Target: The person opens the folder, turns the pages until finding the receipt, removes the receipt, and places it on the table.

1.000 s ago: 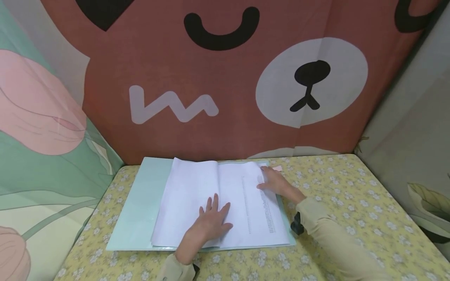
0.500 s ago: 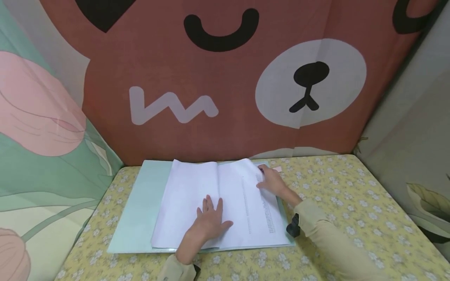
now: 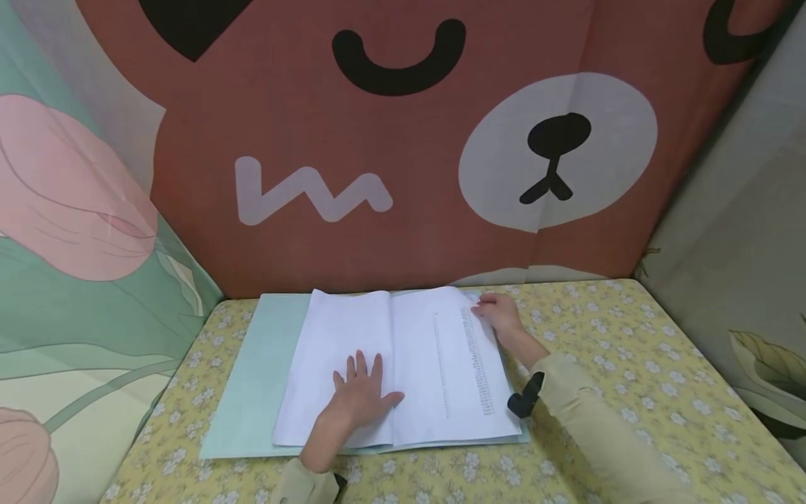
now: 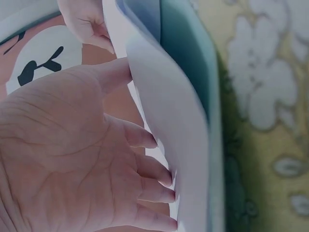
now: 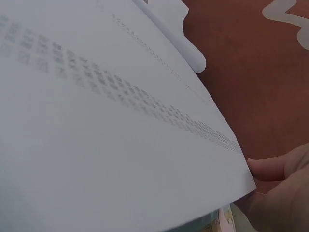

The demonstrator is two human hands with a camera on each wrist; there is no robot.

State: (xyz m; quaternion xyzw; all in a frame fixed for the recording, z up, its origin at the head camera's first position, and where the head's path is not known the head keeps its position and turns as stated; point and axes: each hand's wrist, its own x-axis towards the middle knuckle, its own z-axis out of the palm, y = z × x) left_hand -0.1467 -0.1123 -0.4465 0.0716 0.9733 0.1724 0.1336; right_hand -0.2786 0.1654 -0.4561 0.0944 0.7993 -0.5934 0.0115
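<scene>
A light green folder (image 3: 242, 399) lies open on the table, with white sheets spread out in it. My left hand (image 3: 357, 400) rests on the blank left page (image 3: 343, 322), fingers straight and spread, thumb reaching past the fold. In the left wrist view its fingertips touch the paper (image 4: 166, 92). At the far right corner of the right page (image 3: 450, 364), which bears narrow columns of small print, my right hand (image 3: 506, 318) pinches the sheet. The right wrist view shows the thumb at the corner of the printed page (image 5: 120, 154); the other fingers are partly hidden behind it.
The table wears a yellow floral cloth (image 3: 623, 364). A red-brown bear-print hanging (image 3: 415, 175) rises just behind the folder. Patterned cloths stand at the left (image 3: 75, 196) and right (image 3: 737, 231). A dark wrist strap (image 3: 527, 397) sits at my right cuff.
My left hand has slid left from the fold onto the left page. My right hand has shifted outward to the page's corner; the page's far edge rose and its print shows more fully.
</scene>
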